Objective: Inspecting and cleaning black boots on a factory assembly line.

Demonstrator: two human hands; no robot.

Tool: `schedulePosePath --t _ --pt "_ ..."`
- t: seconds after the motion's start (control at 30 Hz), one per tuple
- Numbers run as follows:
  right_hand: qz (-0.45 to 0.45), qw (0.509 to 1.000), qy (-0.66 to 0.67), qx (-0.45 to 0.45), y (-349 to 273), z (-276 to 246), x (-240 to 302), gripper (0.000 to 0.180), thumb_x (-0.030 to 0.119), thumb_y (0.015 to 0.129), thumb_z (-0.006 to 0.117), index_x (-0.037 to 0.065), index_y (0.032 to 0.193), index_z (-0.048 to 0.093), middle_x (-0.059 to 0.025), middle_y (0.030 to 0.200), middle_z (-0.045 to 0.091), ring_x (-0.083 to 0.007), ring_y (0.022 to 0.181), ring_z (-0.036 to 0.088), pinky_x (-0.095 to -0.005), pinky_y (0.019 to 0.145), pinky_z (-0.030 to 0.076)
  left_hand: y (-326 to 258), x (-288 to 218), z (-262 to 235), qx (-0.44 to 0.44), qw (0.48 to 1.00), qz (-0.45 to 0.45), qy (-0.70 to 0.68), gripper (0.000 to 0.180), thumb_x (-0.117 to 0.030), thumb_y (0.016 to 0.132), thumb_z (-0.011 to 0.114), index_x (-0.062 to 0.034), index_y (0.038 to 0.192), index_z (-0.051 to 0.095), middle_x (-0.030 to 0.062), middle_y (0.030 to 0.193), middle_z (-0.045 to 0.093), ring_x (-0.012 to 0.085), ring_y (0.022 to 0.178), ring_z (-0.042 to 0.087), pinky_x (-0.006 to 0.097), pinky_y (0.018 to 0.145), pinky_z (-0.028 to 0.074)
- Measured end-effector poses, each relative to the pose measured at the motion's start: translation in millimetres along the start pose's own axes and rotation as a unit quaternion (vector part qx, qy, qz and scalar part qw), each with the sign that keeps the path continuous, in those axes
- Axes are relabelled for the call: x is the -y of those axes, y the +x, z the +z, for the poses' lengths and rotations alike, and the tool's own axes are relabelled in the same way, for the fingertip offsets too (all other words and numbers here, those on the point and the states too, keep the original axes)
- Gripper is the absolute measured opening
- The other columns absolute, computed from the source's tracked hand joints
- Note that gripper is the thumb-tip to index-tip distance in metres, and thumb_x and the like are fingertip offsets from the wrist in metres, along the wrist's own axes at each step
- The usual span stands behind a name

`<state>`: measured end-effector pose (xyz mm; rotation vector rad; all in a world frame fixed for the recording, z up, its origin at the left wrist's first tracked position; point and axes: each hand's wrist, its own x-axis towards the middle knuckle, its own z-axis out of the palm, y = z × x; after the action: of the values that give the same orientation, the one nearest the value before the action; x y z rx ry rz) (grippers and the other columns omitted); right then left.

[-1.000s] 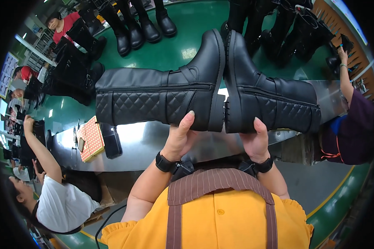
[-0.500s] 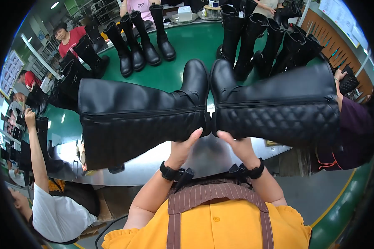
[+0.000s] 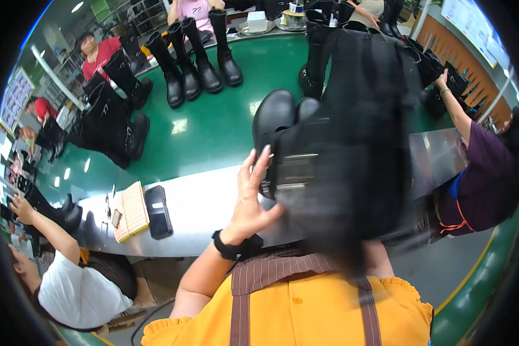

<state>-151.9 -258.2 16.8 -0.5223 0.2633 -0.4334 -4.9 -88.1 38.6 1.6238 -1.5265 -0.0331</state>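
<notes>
Above a silvery metal counter [image 3: 199,210], tall black leather-look boots [image 3: 360,144] blur, apparently being turned, next calling for a steadying grip, left hand [image 3: 249,205] alongside with fingers spread, right hand hidden, its fingers untellable

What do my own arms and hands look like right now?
Your left hand is ungloved, with a bulky black wristband on its wrist. Short yellow fabric sleeves with ruffled edges leave the visible parts of both forearms bare. Your right hand is hidden.
</notes>
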Motion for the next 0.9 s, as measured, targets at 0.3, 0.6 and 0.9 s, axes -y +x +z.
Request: schedulePosePath --t 0.3,0.6,0.9 --pt "-0.123 0.944 -0.305 -0.012 -10 -14 -24 0.041 0.029 0.092 0.059 0.004 0.124 0.055 -0.0094 0.119 0.061 -0.0231 0.108 0.058 -0.0372 0.094 0.045 31 -12 25 0.008 0.796 -0.275 -0.539 0.056 -0.041 0.103 0.025 -0.0101 0.15 0.014 0.014 0.143 0.035 0.0205 0.124 0.045 0.033 0.102 0.041" --pt "-0.194 0.847 -0.495 -0.011 -30 -32 -30 0.041 0.027 0.09 0.061 0.005 0.124 0.055 -0.0097 0.118 0.061 -0.024 0.109 0.057 -0.0382 0.095 0.045 23 -27 23 0.002 0.766 -0.286 -0.576 0.055 -0.041 0.104 0.022 -0.0099 0.148 0.018 0.013 0.142 0.038 0.0196 0.128 0.044 0.033 0.105 0.04" --pt "-0.224 0.764 -0.605 -0.001 -44 -41 -31 0.041 0.024 0.088 0.062 0.005 0.124 0.056 -0.01 0.118 0.061 -0.0249 0.109 0.057 -0.0391 0.095 0.044 19 -32 23 -0.02 0.778 -0.263 -0.57 0.055 -0.043 0.103 0.025 -0.0066 0.144 0.024 0.0145 0.138 0.042 0.0205 0.124 0.048 0.033 0.104 0.041"
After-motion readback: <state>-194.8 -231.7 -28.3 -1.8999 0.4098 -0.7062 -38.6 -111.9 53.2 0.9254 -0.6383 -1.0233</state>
